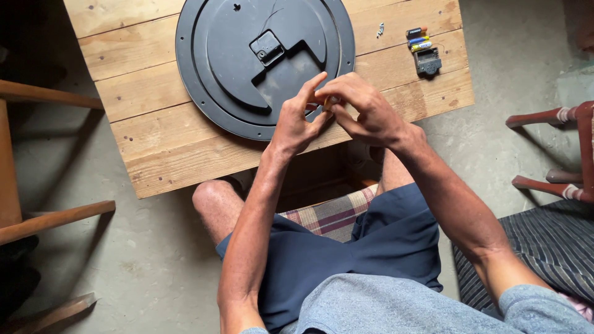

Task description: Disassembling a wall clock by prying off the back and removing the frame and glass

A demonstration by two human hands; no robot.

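A round black wall clock lies face down on a low wooden table, its square movement housing showing near the middle of its back. My left hand and my right hand meet just over the clock's near rim. Their fingertips pinch a small object between them, mostly hidden; only a bit of yellow and red shows. I cannot tell what it is.
At the table's far right lie two or three small batteries, a small dark clock mechanism and a tiny metal part. Wooden chair frames stand at left and right. A striped cushion sits by my right arm.
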